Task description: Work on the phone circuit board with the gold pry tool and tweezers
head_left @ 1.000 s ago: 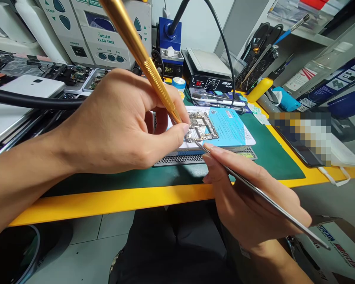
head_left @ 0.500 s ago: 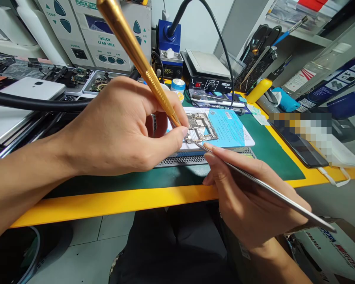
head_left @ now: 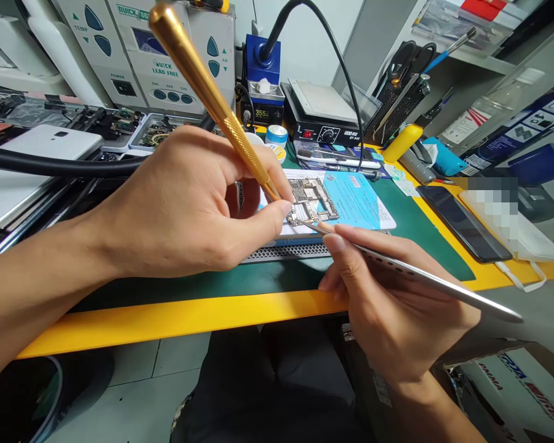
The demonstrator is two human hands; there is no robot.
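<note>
My left hand (head_left: 203,203) is closed round a gold pen-shaped tool with a knurled grip (head_left: 226,117), held like a pen. Its tip is hidden behind my thumb, at the left edge of a phone circuit board (head_left: 325,206). That board lies on a blue-and-white box (head_left: 360,200). Metal tweezers (head_left: 425,283) are pinched in my right hand (head_left: 397,301), their points at the board's lower left corner, close to my left thumb. I cannot tell whether the tweezers grip anything.
Under the box are a perforated strip (head_left: 290,252) and a green mat (head_left: 203,288). Behind stand a hot-air station (head_left: 175,74), a soldering station (head_left: 262,92) and a heating plate (head_left: 325,117). A black phone (head_left: 464,221) lies right; a thick black hose (head_left: 60,161) crosses the left.
My right hand has rolled a little, so the holes along the tweezers now show, and their rear end sits higher. My left hand and the gold tool have barely moved.
</note>
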